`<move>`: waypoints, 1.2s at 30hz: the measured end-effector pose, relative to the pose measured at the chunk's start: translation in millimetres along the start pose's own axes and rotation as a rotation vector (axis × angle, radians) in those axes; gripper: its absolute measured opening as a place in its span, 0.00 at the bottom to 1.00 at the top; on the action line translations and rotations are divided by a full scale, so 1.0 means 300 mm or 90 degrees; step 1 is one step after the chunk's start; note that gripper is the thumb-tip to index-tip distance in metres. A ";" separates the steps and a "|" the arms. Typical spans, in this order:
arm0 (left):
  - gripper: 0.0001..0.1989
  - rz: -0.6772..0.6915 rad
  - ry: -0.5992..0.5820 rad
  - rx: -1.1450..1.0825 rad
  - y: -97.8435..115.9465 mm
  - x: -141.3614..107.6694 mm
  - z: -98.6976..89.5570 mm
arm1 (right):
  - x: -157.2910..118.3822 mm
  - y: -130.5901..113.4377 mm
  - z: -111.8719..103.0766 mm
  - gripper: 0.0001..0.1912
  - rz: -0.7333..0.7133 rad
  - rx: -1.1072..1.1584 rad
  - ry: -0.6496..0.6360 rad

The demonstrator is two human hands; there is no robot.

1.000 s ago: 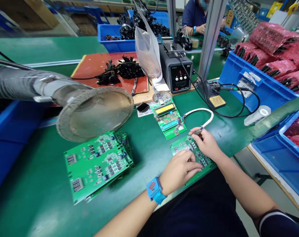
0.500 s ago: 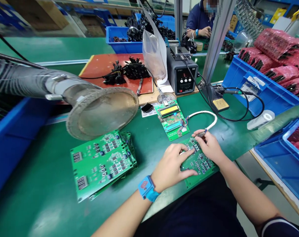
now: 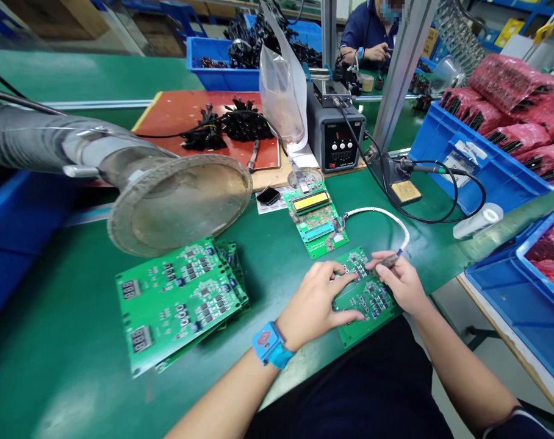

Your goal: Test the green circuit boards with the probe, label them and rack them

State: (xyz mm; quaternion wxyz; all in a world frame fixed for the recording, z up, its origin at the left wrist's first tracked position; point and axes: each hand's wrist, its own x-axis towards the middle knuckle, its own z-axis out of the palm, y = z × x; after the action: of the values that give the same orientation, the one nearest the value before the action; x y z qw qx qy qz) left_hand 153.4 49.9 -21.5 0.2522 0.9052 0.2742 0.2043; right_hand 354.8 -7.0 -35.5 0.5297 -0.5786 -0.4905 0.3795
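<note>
At R, blue bin (image 3: 430,149) w/ pink-wrapped packs (image 3: 515,82); L hand (image 3: 309,300) splayed on PCB (image 3: 372,300), R hand (image 3: 404,281) gripping wired tool (image 3: 388,261).

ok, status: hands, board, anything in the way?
Left hand spread on the green board. Right hand gripping the wired tool over it; contact unclear. Hands partly cover the board; no other obstruction seen.

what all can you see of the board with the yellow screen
The stained green board lies face up on the tabletop. It carries a black-framed yellow screen and, nearer the person, a teal socket. Coloured wires at its right edge join a white cable leading to the tool in the right hand. A connector meets its far edge.
</note>
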 end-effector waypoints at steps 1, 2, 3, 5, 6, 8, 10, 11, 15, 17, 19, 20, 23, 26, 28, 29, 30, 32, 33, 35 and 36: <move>0.32 -0.001 0.001 -0.001 0.000 0.001 0.000 | -0.020 0.001 -0.009 0.12 0.009 -0.004 -0.006; 0.32 -0.002 0.002 -0.001 0.000 0.002 0.000 | -0.038 0.003 -0.016 0.12 0.015 -0.010 -0.011; 0.32 -0.003 0.002 0.001 0.000 0.003 0.000 | -0.051 0.004 -0.022 0.12 0.019 -0.016 -0.016; 0.32 -0.005 0.000 0.006 0.001 0.004 -0.001 | -0.065 0.005 -0.029 0.11 0.022 -0.026 -0.025; 0.32 -0.006 -0.002 0.009 0.002 0.004 -0.002 | -0.067 0.005 -0.030 0.11 0.022 -0.031 -0.030; 0.32 -0.007 -0.005 0.012 0.003 0.004 -0.003 | -0.065 0.005 -0.030 0.11 0.023 -0.040 -0.039; 0.33 -0.007 -0.006 0.013 0.003 0.004 -0.003 | -0.064 0.005 -0.031 0.10 0.022 -0.052 -0.047; 0.33 -0.006 -0.005 0.014 0.004 0.003 -0.002 | -0.064 0.005 -0.032 0.10 0.020 -0.060 -0.051; 0.33 -0.006 -0.002 0.014 0.005 0.001 0.001 | -0.069 0.008 -0.037 0.11 0.002 -0.107 -0.075; 0.33 -0.008 -0.003 0.015 0.006 0.000 0.001 | -0.072 0.009 -0.035 0.11 -0.011 -0.137 -0.083; 0.34 -0.008 -0.005 0.015 0.006 -0.002 0.001 | -0.076 0.009 -0.030 0.11 -0.030 -0.164 -0.070; 0.34 -0.008 -0.006 0.016 0.006 -0.002 0.001 | -0.077 0.009 -0.027 0.10 -0.041 -0.174 -0.059; 0.34 -0.010 -0.007 0.017 0.006 -0.003 0.001 | -0.079 0.009 -0.020 0.09 -0.078 -0.185 -0.034; 0.34 -0.015 -0.009 0.020 0.008 -0.002 0.001 | -0.077 0.007 -0.020 0.09 -0.094 -0.193 -0.050; 0.35 -0.016 -0.011 0.021 0.010 -0.002 0.001 | -0.075 0.005 -0.020 0.09 -0.096 -0.199 -0.061; 0.35 -0.017 -0.010 0.021 0.011 -0.002 0.001 | -0.075 0.005 -0.019 0.09 -0.098 -0.201 -0.061; 0.35 -0.018 -0.008 0.021 0.012 -0.002 0.001 | -0.076 0.006 -0.018 0.09 -0.100 -0.203 -0.057; 0.35 -0.020 -0.003 0.019 0.014 -0.003 0.001 | -0.079 0.009 -0.017 0.08 -0.105 -0.201 -0.044; 0.34 -0.021 -0.001 0.018 0.014 -0.004 0.001 | -0.081 0.012 -0.017 0.07 -0.107 -0.197 -0.039; 0.34 -0.020 -0.001 0.020 0.014 -0.004 0.001 | -0.084 0.018 -0.018 0.07 -0.107 -0.187 -0.037; 0.34 -0.020 -0.001 0.022 0.014 -0.004 0.000 | -0.086 0.021 -0.019 0.07 -0.104 -0.180 -0.040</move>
State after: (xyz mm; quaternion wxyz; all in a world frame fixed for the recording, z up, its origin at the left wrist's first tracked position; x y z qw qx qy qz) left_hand 154.2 46.1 -19.5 0.2397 0.9054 0.2913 0.1946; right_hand 355.5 -33.0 -43.0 0.4564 -0.5934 -0.6010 0.2799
